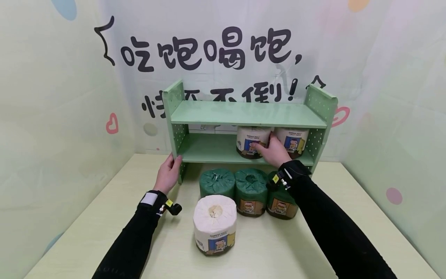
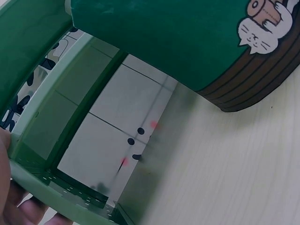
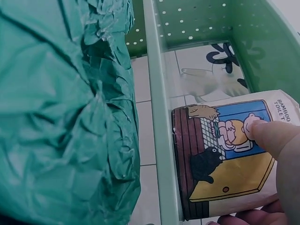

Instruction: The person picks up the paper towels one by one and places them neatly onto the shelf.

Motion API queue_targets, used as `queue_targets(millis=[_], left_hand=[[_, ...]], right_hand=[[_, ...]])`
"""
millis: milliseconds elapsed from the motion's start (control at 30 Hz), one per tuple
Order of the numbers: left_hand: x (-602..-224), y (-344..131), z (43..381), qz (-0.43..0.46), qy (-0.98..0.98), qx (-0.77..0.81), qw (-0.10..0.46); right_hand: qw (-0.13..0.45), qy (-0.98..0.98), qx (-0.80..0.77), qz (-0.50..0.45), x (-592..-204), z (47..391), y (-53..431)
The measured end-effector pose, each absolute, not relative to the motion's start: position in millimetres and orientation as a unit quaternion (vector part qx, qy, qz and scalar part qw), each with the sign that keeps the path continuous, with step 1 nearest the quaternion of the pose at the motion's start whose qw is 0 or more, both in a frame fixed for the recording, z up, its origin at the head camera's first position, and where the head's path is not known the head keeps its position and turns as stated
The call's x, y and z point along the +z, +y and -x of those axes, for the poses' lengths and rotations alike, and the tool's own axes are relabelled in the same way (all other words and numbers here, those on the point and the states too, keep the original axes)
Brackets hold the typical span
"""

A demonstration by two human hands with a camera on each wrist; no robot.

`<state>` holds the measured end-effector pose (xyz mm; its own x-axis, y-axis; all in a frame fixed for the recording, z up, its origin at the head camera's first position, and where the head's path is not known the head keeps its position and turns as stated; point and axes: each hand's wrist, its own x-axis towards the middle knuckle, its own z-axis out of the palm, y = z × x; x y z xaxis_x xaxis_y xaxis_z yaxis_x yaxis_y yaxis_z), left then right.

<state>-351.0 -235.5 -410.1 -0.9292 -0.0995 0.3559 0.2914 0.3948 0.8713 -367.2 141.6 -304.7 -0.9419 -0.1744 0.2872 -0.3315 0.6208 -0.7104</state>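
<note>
A light green two-tier shelf rack (image 1: 209, 149) stands on the table. On its lower board sits a white-wrapped toilet paper roll (image 1: 246, 144), gripped by my right hand (image 1: 275, 153) with the thumb across its printed front (image 3: 229, 159). Just right of that hand, another white roll (image 1: 296, 140) stands on the same board. My left hand (image 1: 168, 174) holds the rack's left side near the lower board, fingers (image 2: 32, 210) around the outside of the panel. The far side of the gripped roll is hidden.
In front of the rack, three green-wrapped rolls (image 1: 250, 186) stand in a row on the table (image 1: 167, 248); my right wrist partly covers the rightmost. One white roll (image 1: 214, 224) stands closer to me. A printed cloth backdrop (image 1: 216, 23) hangs behind the rack.
</note>
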Motion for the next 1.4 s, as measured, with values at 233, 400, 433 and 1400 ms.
queue_targets(millis=[233, 400, 433, 1400], left_hand=[[-410.5, -235.7, 351.5, 0.064, -0.815, -0.545, 0.185], [-410.6, -235.3, 351.1, 0.063, -0.817, -0.542, 0.188], [-410.7, -235.3, 351.1, 0.062, -0.816, -0.542, 0.188], [-408.6, -234.2, 350.1, 0.061, -0.820, -0.536, 0.192]], right_hand=[[0.094, -0.892, 0.417, -0.145, -304.2, 360.2, 141.7], [0.086, -0.892, 0.421, -0.140, -304.2, 354.4, 143.1], [0.083, -0.892, 0.422, -0.139, -304.2, 353.2, 143.2], [0.085, -0.838, 0.495, -0.213, -351.7, 321.8, 146.8]])
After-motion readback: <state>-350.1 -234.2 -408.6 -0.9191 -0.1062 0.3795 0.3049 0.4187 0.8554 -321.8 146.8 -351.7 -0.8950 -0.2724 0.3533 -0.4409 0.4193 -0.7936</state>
